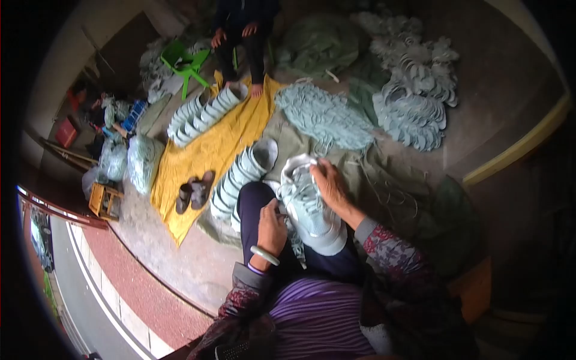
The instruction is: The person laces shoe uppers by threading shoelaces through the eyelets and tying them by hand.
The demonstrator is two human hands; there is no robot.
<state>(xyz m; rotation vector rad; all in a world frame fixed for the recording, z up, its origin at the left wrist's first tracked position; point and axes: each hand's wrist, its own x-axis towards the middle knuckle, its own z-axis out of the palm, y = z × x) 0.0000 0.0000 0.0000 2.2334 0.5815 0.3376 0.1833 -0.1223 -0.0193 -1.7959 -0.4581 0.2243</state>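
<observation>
A pale grey-green shoe upper (pixel 309 204) with a lace zigzagging over its front lies across my lap, its collar pointing away from me. My right hand (pixel 330 186) grips it at the collar edge, with fingers curled over the rim. To the left of the upper, my left hand (pixel 273 229) is closed with its fingers pinched together above my knee; what it holds, if anything, is hidden. A row of nested shoe uppers (pixel 234 183) stands on the floor just beyond my left knee.
A tangled heap of pale laces (pixel 324 114) lies ahead, with piles of uppers (pixel 414 108) to its right. On a yellow sheet (pixel 174 171) are dark shoes (pixel 195 192) and more nested uppers (pixel 207 114). A person (pixel 243 36) sits beyond, near a green chair (pixel 185 60).
</observation>
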